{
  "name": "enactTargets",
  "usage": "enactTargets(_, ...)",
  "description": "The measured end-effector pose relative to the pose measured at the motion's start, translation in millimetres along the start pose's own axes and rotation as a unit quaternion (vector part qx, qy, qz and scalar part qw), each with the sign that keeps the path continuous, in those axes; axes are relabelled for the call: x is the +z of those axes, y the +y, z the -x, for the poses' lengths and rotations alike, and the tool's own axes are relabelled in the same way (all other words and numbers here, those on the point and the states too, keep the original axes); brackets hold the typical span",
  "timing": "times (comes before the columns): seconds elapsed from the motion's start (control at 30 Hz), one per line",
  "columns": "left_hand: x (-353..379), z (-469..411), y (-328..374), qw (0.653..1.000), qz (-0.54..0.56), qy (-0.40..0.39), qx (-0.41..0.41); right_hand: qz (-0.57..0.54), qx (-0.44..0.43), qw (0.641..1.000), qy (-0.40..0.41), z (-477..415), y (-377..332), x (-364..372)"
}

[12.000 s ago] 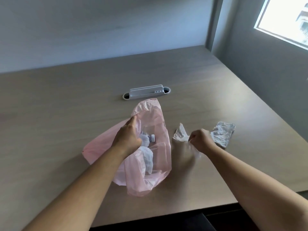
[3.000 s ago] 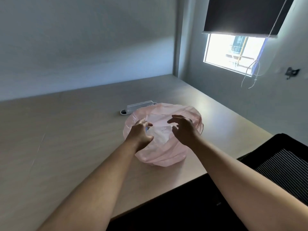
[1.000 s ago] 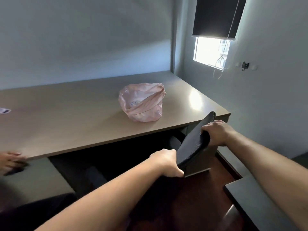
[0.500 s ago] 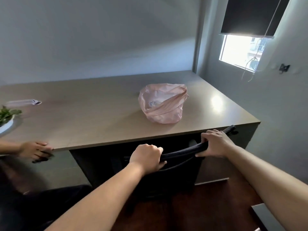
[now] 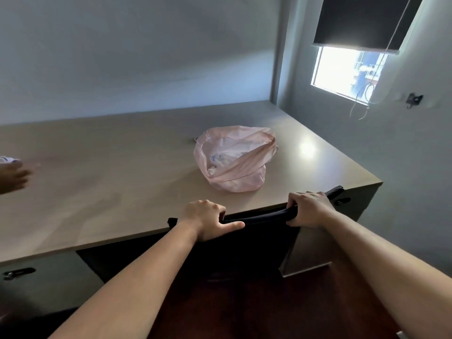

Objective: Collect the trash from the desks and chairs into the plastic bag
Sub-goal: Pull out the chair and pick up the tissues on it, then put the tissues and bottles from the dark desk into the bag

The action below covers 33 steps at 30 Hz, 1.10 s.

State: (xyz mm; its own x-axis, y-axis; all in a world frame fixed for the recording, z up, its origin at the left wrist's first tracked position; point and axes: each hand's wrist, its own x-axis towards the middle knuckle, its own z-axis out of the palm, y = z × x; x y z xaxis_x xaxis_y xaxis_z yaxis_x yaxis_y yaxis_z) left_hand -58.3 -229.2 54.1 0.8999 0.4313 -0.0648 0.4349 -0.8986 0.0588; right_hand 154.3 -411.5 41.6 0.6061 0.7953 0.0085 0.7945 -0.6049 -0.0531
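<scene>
A pink plastic bag [image 5: 236, 160] stands on the wooden desk [image 5: 110, 182] near its right end, mouth open, with crumpled white trash visible inside. Just in front of the desk edge is the top of a black chair back [image 5: 259, 217]. My left hand [image 5: 208, 220] grips its left part, thumb along the near side. My right hand [image 5: 309, 207] grips its right part. The rest of the chair is dark and tucked against the desk.
Another person's hand [image 5: 12, 177] reaches in at the far left edge, with something white [image 5: 8, 159] beside it. Grey drawer fronts with black handles [image 5: 18, 272] sit under the desk. A window with a dark blind [image 5: 347, 69] is at the upper right. The floor is dark red-brown.
Both my hands have pushed the chair back closer to the desk edge. The other person's hand has risen from the desk edge to above the desktop.
</scene>
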Motion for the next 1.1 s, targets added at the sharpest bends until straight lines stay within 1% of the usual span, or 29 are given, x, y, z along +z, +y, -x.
enactTargets(0.2,1,-25,-18,1.000,-0.001,-0.007,0.022,0.007,0.019,1.000,-0.012,-20,-10,-2)
enactTargets(0.33,6,-32,-18,0.999,-0.002,-0.014,0.039,0.036,0.034,0.997,-0.059,-31,-8,-1)
enactTargets(0.4,4,-38,-20,0.998,0.019,-0.048,0.043,0.048,0.041,0.990,-0.127,-37,-11,-10)
enactTargets(0.43,0,-42,-22,0.996,0.039,-0.073,0.039,0.036,0.047,0.981,-0.183,-41,-13,-19)
enactTargets(0.47,-4,-47,-24,0.993,0.063,-0.096,0.033,0.000,0.056,0.965,-0.258,-46,-14,-30)
enactTargets(0.5,-8,-52,-28,0.990,0.087,-0.111,0.022,-0.060,0.068,0.939,-0.333,-51,-15,-42)
enactTargets(0.53,-13,-62,-33,0.989,0.106,-0.106,0.014,-0.129,0.075,0.912,-0.383,-59,-16,-54)
enactTargets(0.57,-17,-71,-39,0.989,0.117,-0.084,0.010,-0.197,0.083,0.895,-0.391,-67,-17,-64)
enactTargets(0.6,-23,-83,-45,0.991,0.123,-0.050,0.007,-0.249,0.090,0.897,-0.353,-79,-17,-72)
enactTargets(0.63,-27,-92,-50,0.992,0.122,-0.019,0.000,-0.299,0.094,0.907,-0.281,-91,-17,-76)
enactTargets(0.7,-34,-119,-59,0.991,0.126,0.032,-0.032,-0.379,0.084,0.918,-0.076,-124,-13,-75)
enactTargets(0.73,-37,-130,-62,0.988,0.133,0.056,-0.057,-0.387,0.085,0.918,0.020,-140,-12,-74)
enactTargets(0.77,-39,-144,-64,0.984,0.135,0.081,-0.084,-0.366,0.084,0.922,0.093,-158,-10,-71)
enactTargets(0.8,-40,-156,-67,0.981,0.127,0.101,-0.110,-0.330,0.080,0.930,0.138,-175,-8,-68)
enactTargets(0.83,-39,-168,-68,0.979,0.110,0.110,-0.135,-0.294,0.075,0.941,0.152,-190,-6,-61)
enactTargets(0.9,-37,-196,-71,0.973,0.086,0.099,-0.189,-0.268,0.091,0.950,0.128,-223,2,-50)
enactTargets(0.93,-35,-210,-72,0.970,0.083,0.084,-0.215,-0.256,0.100,0.956,0.103,-239,6,-46)
enactTargets(1.0,-29,-229,-73,0.960,0.091,0.050,-0.259,-0.226,0.091,0.969,0.048,-263,14,-36)
enactTargets(1.1,-13,-255,-79,0.944,0.096,0.006,-0.317,-0.233,0.063,0.970,-0.019,-299,21,-21)
